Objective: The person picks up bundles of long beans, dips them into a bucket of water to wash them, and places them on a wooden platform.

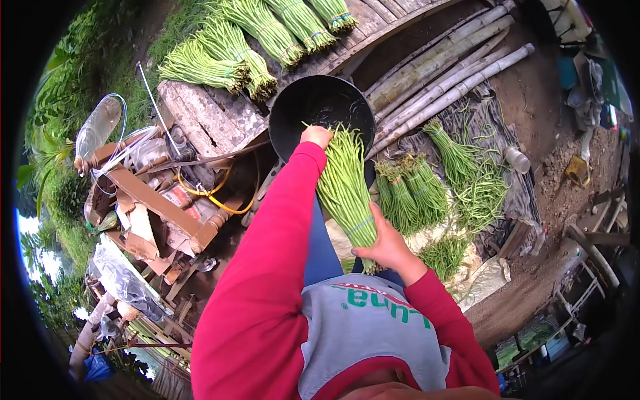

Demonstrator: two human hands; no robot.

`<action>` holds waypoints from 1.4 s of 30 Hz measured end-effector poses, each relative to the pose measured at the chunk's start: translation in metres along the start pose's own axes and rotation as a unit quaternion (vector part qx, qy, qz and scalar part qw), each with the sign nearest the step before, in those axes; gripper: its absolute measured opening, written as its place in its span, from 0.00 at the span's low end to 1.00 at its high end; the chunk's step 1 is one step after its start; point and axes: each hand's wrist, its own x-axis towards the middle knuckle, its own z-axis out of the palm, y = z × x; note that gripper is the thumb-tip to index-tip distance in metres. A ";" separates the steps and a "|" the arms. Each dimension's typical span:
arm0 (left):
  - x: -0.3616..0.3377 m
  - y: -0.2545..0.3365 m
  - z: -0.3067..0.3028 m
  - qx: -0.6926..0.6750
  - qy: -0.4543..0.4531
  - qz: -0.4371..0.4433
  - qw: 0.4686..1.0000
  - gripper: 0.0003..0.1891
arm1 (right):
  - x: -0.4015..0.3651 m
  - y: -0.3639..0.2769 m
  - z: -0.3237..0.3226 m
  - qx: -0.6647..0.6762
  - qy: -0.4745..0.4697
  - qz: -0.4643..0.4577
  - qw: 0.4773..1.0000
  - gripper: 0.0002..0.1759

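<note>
Both hands [387,247] seemingly tight around beans [343,190]

Bean bundle [345,190] (banded) at black basin [300,110]

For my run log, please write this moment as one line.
left hand on bean bundle far end | right hand grips near end | bundle over black basin

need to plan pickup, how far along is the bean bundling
Done: tied bundles lie on the wooden platform, further bundles on the ground sheet. In hand: the right hand grips a banded bundle at the black basin, left hand at its tips. Left: loose beans look untied on the sheet.
</note>
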 end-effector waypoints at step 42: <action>-0.027 -0.050 -0.050 -0.035 0.424 0.074 0.902 0.32 | 0.345 -0.077 0.002 0.452 -0.167 0.249 0.840 0.15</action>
